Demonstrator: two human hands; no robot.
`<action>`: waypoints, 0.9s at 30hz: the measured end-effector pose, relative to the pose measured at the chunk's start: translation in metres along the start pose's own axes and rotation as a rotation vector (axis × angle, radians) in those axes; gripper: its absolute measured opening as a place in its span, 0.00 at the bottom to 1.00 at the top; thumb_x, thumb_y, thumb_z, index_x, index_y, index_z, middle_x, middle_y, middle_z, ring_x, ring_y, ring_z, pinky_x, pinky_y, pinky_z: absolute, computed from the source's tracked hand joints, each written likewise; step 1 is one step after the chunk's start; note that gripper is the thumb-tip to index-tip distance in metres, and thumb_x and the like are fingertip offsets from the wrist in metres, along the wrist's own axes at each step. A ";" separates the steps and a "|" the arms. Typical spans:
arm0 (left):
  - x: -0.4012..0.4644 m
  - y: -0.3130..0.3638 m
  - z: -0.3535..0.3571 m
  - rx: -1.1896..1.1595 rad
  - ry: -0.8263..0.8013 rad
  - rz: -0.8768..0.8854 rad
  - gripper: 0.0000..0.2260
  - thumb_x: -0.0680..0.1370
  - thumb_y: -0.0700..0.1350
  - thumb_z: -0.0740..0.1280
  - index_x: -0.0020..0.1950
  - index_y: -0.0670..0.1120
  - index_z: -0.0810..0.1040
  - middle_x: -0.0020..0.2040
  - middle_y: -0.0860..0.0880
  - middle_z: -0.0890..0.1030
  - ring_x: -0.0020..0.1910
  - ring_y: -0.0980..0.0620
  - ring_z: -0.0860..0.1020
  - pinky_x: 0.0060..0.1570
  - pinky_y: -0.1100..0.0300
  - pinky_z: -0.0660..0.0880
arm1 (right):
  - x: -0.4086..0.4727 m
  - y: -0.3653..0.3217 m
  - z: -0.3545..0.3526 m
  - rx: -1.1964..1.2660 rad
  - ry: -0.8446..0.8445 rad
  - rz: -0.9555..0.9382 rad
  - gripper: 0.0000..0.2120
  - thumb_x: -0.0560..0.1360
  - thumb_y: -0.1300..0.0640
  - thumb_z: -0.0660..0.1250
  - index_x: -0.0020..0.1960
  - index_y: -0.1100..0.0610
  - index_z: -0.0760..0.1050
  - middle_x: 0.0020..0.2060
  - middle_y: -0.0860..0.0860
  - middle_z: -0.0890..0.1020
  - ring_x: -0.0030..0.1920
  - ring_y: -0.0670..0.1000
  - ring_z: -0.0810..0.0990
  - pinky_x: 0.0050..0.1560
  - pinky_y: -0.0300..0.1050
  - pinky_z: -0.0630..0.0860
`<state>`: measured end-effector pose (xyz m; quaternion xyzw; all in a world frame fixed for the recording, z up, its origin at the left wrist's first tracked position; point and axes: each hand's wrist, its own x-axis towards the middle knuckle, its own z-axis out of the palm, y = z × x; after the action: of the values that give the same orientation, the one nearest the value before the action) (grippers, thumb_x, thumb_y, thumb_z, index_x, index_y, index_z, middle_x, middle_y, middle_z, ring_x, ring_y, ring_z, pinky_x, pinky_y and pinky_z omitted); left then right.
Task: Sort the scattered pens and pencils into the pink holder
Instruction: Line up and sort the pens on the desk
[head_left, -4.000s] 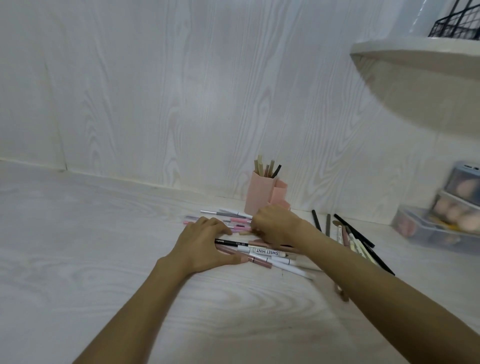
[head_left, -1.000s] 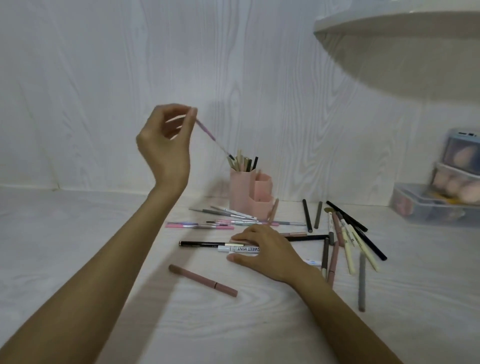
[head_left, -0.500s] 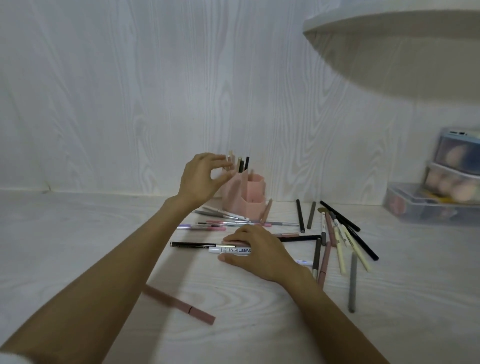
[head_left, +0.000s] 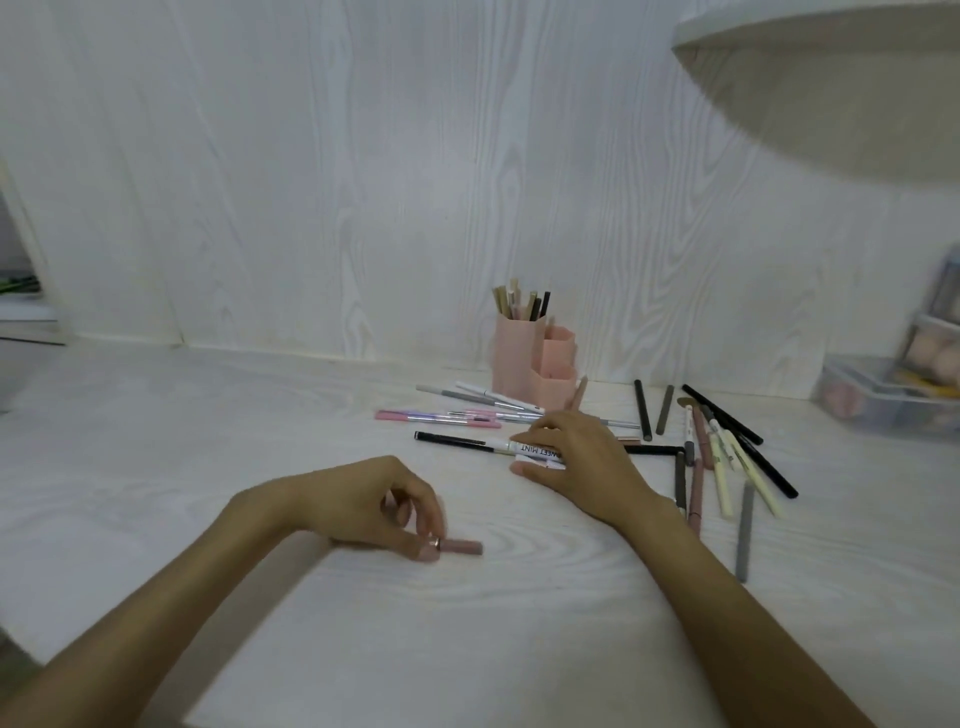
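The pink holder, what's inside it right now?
The pink plastic holder has several tan, pink and black pen tops sticking out of its tallest compartment. Its walls hide their lower ends. The shorter front compartments show nothing above their rims.

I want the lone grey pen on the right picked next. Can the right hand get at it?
Probably yes: the grey pen lies alone on the table beside the right forearm, nothing over it; the right hand only rests on the white pen.

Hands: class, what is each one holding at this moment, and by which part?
The left hand pinches the dusty-pink pen on the table near its middle. The right hand rests on the white "SWEET MINT" pen, not clearly gripping it.
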<state>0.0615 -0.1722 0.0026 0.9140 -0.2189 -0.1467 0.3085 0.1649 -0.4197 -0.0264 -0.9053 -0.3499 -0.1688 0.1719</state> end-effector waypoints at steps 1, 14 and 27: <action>0.005 -0.001 0.000 -0.003 0.032 0.004 0.04 0.71 0.50 0.75 0.43 0.58 0.81 0.40 0.58 0.80 0.36 0.61 0.72 0.38 0.70 0.68 | 0.000 0.003 -0.001 -0.012 0.008 0.011 0.17 0.72 0.42 0.67 0.58 0.47 0.79 0.48 0.47 0.81 0.50 0.48 0.76 0.47 0.41 0.68; 0.125 0.076 -0.047 -0.120 1.115 0.264 0.21 0.78 0.48 0.67 0.69 0.58 0.66 0.54 0.51 0.82 0.47 0.55 0.83 0.50 0.61 0.78 | -0.005 0.021 0.002 0.066 0.066 0.064 0.13 0.76 0.48 0.64 0.59 0.46 0.78 0.47 0.47 0.79 0.46 0.46 0.72 0.44 0.40 0.64; 0.235 0.078 -0.059 0.979 1.067 0.144 0.11 0.71 0.45 0.74 0.49 0.44 0.76 0.31 0.47 0.81 0.29 0.48 0.73 0.29 0.59 0.65 | -0.001 0.025 0.008 0.065 0.078 0.061 0.12 0.76 0.47 0.63 0.56 0.48 0.79 0.48 0.50 0.80 0.50 0.51 0.75 0.50 0.46 0.71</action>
<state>0.2635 -0.3137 0.0655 0.8777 -0.1390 0.4544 -0.0623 0.1833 -0.4343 -0.0385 -0.9022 -0.3204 -0.1871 0.2200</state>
